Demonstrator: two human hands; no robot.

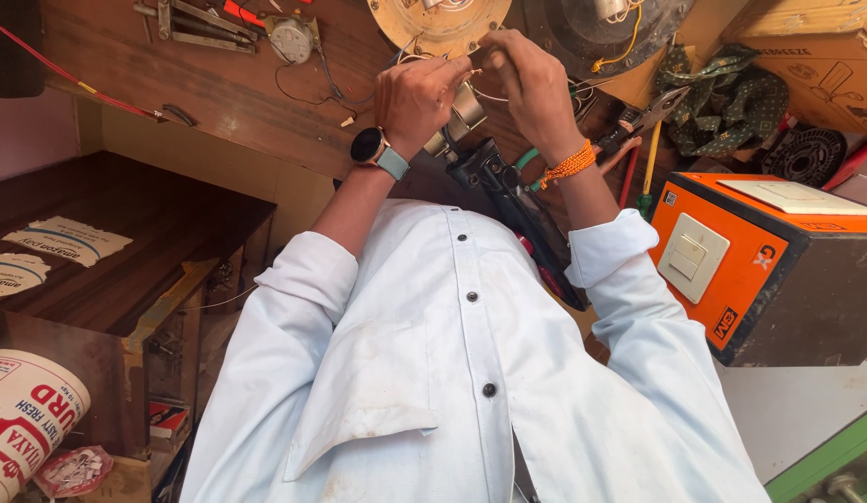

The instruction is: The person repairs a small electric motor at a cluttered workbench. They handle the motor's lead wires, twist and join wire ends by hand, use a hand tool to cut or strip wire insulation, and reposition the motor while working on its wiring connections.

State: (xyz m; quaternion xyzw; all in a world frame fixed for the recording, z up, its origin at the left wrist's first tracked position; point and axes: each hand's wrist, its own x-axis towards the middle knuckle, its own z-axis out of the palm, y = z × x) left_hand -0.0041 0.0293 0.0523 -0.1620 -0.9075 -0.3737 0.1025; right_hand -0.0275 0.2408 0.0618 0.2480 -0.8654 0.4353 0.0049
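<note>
Left hand (417, 98) and right hand (534, 88) are raised above the desk (219, 88). Both grips are pinched together on thin wire (489, 93), beside a silver cylinder (463, 114), near the desk's front edge.

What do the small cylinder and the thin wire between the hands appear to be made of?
The small cylinder, touched by the left hand, looks like bare metal, probably aluminium: silvery, with a dull shine. The thin wire, pinched by the right hand, looks pale and plastic-insulated, though it is too thin to be sure. Neither shows paint.
</note>
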